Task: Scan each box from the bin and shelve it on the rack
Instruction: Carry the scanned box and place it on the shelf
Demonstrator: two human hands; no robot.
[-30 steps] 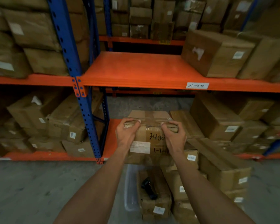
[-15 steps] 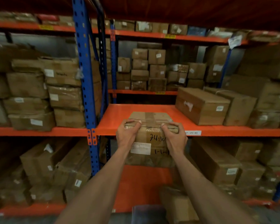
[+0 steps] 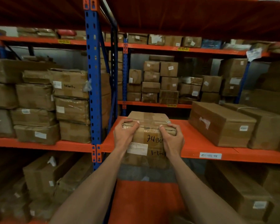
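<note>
I hold a taped cardboard box (image 3: 149, 126) with a white label and black handwriting on its near face. My left hand (image 3: 124, 135) grips its upper left corner and my right hand (image 3: 172, 138) grips its upper right corner, thumbs on top. The box hangs at the front edge of the orange middle shelf (image 3: 194, 143) of the rack; its lower part hangs below the shelf edge. The bin is out of view.
A blue upright post (image 3: 94, 94) stands just left of the box. A large brown box (image 3: 220, 123) and others fill the shelf's right side. Stacked cartons (image 3: 68, 102) fill the left bay and the back rack (image 3: 165, 81). Bare orange shelf lies behind my box.
My view has risen from the bin and lower shelf to the middle shelf. The box, held in both hands the same way, has come up to the middle shelf's front edge.
</note>
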